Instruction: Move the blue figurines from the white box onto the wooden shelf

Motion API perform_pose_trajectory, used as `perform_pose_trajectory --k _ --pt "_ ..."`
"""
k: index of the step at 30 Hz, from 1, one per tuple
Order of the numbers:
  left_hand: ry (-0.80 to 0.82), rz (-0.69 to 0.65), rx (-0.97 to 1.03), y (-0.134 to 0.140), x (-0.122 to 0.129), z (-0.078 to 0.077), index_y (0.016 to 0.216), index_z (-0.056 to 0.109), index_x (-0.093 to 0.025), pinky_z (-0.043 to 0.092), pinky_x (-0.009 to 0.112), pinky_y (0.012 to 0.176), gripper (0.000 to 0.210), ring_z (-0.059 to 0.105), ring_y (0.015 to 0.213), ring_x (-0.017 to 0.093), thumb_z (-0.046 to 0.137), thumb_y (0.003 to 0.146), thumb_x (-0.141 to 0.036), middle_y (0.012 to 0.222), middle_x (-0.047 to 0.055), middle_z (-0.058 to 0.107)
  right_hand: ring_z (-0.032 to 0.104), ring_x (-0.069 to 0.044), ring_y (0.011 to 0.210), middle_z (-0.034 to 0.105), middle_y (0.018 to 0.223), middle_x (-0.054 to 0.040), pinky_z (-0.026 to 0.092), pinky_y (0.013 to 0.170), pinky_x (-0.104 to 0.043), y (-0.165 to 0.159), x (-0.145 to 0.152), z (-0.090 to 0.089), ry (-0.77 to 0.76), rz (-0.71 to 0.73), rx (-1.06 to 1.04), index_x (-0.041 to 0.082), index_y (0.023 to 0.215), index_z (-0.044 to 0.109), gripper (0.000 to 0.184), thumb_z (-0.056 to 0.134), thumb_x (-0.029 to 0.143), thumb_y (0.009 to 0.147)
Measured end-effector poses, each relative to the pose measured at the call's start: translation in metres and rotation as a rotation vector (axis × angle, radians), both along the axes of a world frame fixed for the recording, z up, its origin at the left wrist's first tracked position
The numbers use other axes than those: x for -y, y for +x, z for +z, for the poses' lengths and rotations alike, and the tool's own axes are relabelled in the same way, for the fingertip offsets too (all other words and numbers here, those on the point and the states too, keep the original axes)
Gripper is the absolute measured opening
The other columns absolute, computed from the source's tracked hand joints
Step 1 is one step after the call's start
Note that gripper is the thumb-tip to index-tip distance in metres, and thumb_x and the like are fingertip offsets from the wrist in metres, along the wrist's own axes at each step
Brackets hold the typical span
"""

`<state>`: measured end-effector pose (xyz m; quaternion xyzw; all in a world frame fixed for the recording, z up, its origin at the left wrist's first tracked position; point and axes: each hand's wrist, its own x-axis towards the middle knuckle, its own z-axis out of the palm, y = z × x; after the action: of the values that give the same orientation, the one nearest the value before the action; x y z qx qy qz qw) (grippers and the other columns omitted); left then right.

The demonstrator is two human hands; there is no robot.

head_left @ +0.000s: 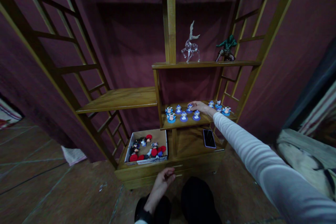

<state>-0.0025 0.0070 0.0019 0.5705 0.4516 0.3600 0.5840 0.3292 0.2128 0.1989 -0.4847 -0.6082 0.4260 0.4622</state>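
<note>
Right hand (201, 106): fingertips at a purple-based figurine (189, 108), among similar figurines (184, 116) on the shelf (174, 125); gripped or merely touched, cannot tell. Left hand (162, 183): loosely curled, nothing visible in it, near the box (161, 135). Step, apparently: positioning the figurine. Next move calls for clearance from neighbours.

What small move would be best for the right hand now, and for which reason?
I would perhaps ease the right hand gently off the small purple-based figurine, because this piece seems to stand upright on the shelf already, with similar figurines close by that could be knocked.
</note>
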Motion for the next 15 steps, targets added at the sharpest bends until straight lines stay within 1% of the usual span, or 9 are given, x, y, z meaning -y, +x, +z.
perform_pose_trajectory --k 5,10,15 --pt "-0.007 -0.012 -0.003 0.0 0.002 0.002 0.093 0.065 -0.017 0.044 0.03 0.078 0.039 0.058 0.086 0.02 0.071 0.062 -0.04 0.087 0.007 0.065 0.059 -0.011 0.071 0.068 0.077 -0.0017 0.048 0.075 -0.024 0.001 0.001 0.003 -0.015 0.012 0.036 0.015 0.095 0.065 0.037 0.07 0.007 0.059" --pt "-0.004 -0.012 -0.027 -0.001 0.0 -0.004 0.096 0.064 -0.016 0.043 0.03 0.076 0.041 0.057 0.083 0.019 0.07 0.063 -0.041 0.085 0.006 0.064 0.059 -0.011 0.073 0.068 0.083 -0.0025 0.047 0.074 -0.022 0.003 0.004 0.006 -0.035 0.045 0.079 0.016 0.101 0.064 0.041 0.068 0.007 0.061" --pt "-0.001 0.0 -0.035 -0.002 -0.002 -0.008 0.095 0.065 -0.016 0.043 0.03 0.076 0.045 0.057 0.082 0.019 0.071 0.061 -0.044 0.084 0.006 0.064 0.059 -0.011 0.074 0.069 0.086 -0.003 0.047 0.072 -0.02 0.0 0.008 0.009 -0.085 0.025 0.094 0.014 0.098 0.065 0.039 0.061 0.003 0.061"
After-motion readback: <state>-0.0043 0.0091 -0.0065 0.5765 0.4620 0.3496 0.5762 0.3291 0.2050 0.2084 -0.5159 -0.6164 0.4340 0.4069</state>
